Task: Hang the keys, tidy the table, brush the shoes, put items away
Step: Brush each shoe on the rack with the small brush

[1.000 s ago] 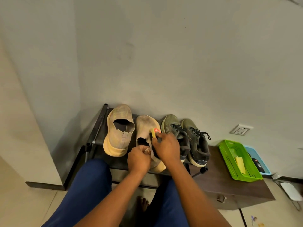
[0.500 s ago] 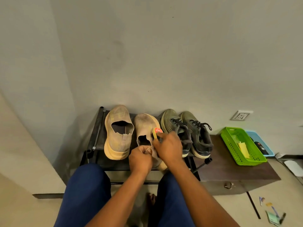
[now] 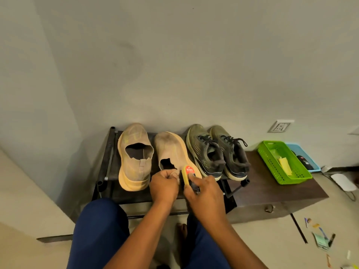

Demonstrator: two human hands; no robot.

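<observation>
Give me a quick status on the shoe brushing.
Left hand grips the tan shoe by its heel. Right hand holds shoe brush against it. Nothing in the way.

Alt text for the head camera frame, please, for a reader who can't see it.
A person's right hand holds a yellow shoe brush against the heel of a dusty tan slip-on shoe, whose heel tab the left hand pinches. It sits on a dark shoe rack between its mate and two dark lace-up sneakers.
</observation>
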